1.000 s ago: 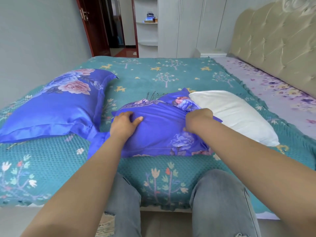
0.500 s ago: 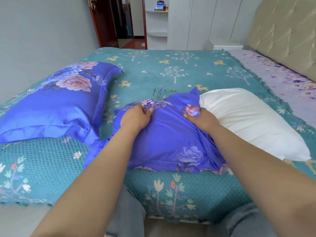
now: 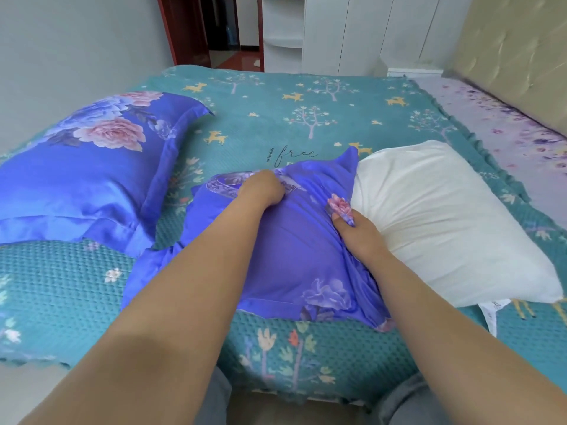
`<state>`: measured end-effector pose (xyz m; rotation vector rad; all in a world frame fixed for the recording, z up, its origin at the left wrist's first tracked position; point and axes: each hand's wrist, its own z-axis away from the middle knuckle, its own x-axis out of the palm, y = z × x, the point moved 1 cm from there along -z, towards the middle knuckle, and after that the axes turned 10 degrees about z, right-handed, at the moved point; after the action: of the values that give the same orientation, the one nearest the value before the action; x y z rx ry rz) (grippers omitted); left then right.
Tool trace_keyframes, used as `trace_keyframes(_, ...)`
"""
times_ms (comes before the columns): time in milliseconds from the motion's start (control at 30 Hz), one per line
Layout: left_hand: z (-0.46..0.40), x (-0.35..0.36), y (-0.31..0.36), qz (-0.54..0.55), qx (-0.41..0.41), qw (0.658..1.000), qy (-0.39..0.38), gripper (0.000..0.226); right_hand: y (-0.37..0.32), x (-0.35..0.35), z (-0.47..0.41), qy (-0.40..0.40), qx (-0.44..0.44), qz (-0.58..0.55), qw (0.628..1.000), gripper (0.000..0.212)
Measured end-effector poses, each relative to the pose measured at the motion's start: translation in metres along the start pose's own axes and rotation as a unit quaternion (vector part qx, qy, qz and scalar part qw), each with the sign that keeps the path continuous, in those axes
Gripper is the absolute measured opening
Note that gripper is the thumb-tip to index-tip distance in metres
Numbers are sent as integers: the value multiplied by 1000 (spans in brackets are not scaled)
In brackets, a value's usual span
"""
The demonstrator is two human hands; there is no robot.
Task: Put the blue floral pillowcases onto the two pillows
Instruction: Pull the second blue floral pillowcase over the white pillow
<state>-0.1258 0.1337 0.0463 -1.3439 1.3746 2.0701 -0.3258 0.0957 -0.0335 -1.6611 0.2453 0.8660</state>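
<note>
The white pillow [image 3: 441, 222] lies on the bed, on the teal bedspread [image 3: 291, 118], to the right of centre. Its left end is inside the blue floral pillowcase [image 3: 294, 256]; the bigger part, approx. from the middle to the right end, is bare. A small white label hangs at its lower right corner.

The left hand [image 3: 260, 188] is on the far top edge of the pillowcase, w/ fingers curled into the fabric; this grip is closed and bunches the cloth there. The right hand [image 3: 357, 231] is at the open edge of the pillowcase, just where blue cloth meets the white pillow. The fingers are curled and a gathered fold w/ a pink flower print sticks out between thumb and fingers, so this grip is also closed on the fabric. The back of this hand touches the pillow side.

The pillowcase lies wrinkled near the front edge of the bed, its left flap spreads flat toward the other pillow.

The second pillow [image 3: 89, 170], at left on the bed, is fully inside its blue floral case, w/ big pink roses on the far end. It is near the first pillowcase; their borders nearly meet at the lower corner.

At right, a beige tufted headboard [image 3: 506, 56] and a lilac floral sheet [image 3: 506, 130] below it. At back, white wardrobe doors [image 3: 352, 32] and a dark red door frame. Grey trousers show at the bottom edge.
</note>
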Motion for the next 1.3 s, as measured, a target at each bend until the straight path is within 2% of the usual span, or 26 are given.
trace_keyframes(67,6,3,28,99,73,992,40,25,-11,5,1,-61,6,-97,993,46)
trace_keyframes(167,20,32,80,109,164,980,-39,27,-13,7,2,-131,70,-189,971,43)
trace_keyframes(267,11,54,79,58,158,983,-78,31,-1,4,2,-138,73,-228,961,47)
trace_keyframes(333,4,53,53,42,138,987,-74,34,2,6,4,-124,47,-212,968,27)
trace_keyframes(400,4,46,24,39,120,991,-47,35,-5,12,5,-85,37,-175,980,13)
trace_keyframes(467,12,34,-1,55,112,992,5,33,-10,18,0,-18,50,-143,988,15)
trace_keyframes(533,24,22,-22,83,122,985,85,29,-9,17,-6,71,71,-122,987,20)
trace_keyframes(600,41,8,-45,68,133,970,191,27,-7,9,-9,157,78,-152,973,21)
trace_keyframes(633,49,2,-57,48,119,963,237,27,-8,2,-8,188,71,-172,965,21)
trace_keyframes(700,60,-7,-85,39,41,963,265,32,-9,-11,-3,228,61,-191,953,23)
trace_keyframes(767,64,-12,-116,97,-81,965,229,50,-7,-15,-3,240,81,-184,950,20)
trace_keyframes(833,68,-16,-144,174,-173,956,162,71,-10,-14,4,198,107,-147,963,20)
trace_keyframes(933,80,-15,-165,212,-210,952,65,83,-20,-14,22,68,101,-104,987,35)
trace_keyframes(1000,89,-16,-168,212,-195,957,35,84,-27,-21,37,-12,98,-49,994,37)
trace_keyframes(1100,98,-15,-177,251,-144,957,-33,81,-20,-23,47,-86,116,71,987,59)
trace_keyframes(1200,116,-27,-177,283,-106,941,-155,83,-17,-18,60,-143,84,140,976,80)
trace_keyframes(1267,120,-32,-179,293,-19,934,-201,113,-20,-11,74,-164,73,175,968,95)
trace_keyframes(1300,119,-34,-179,294,9,936,-196,123,-22,-5,79,-168,65,202,963,106)
